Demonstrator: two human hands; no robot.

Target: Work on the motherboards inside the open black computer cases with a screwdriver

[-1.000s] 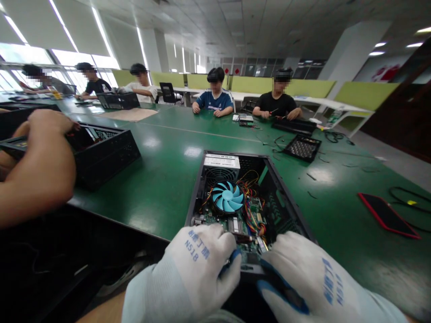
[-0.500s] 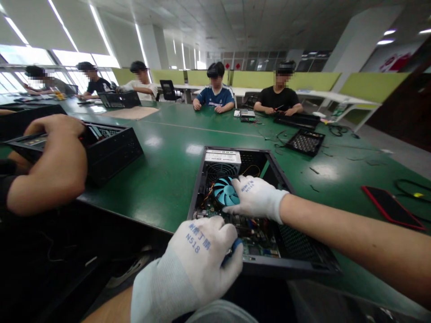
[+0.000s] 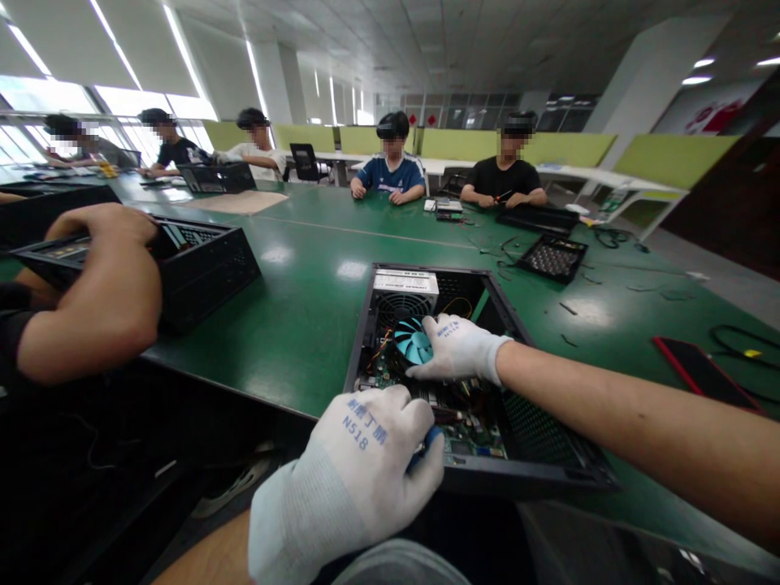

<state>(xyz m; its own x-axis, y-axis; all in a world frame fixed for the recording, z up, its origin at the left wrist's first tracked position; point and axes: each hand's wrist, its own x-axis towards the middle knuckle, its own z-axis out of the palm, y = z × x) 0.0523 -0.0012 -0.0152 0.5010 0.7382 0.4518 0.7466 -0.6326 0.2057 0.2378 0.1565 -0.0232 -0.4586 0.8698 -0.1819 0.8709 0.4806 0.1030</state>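
On the bench in front of me lies an opened black computer case (image 3: 359, 349). Inside it I see a motherboard (image 3: 469, 448) with coloured wires, and a power supply (image 3: 405, 283) at the far left corner. My right hand (image 3: 457, 348), in a white work glove, grips the right side of a turquoise cooling fan (image 3: 411, 341), thumb and fingers around its edge. My left hand (image 3: 378, 451), gloved alike, is closed at the near edge of the case. Its fingers curl inward over a dark blue patch, and whatever they hold is hidden.
At left, a person's bare arm (image 3: 115, 284) reaches into another black case (image 3: 207, 276). Across the green bench (image 3: 305, 301) sit several people. To the right lie a black perforated panel (image 3: 553, 258), a red-edged black panel (image 3: 700, 374) and loose cables (image 3: 747, 341).
The fan and my right hand have shifted very slightly, and the fan's tilt looks a little different. My left hand has moved a little to the right, still closed.
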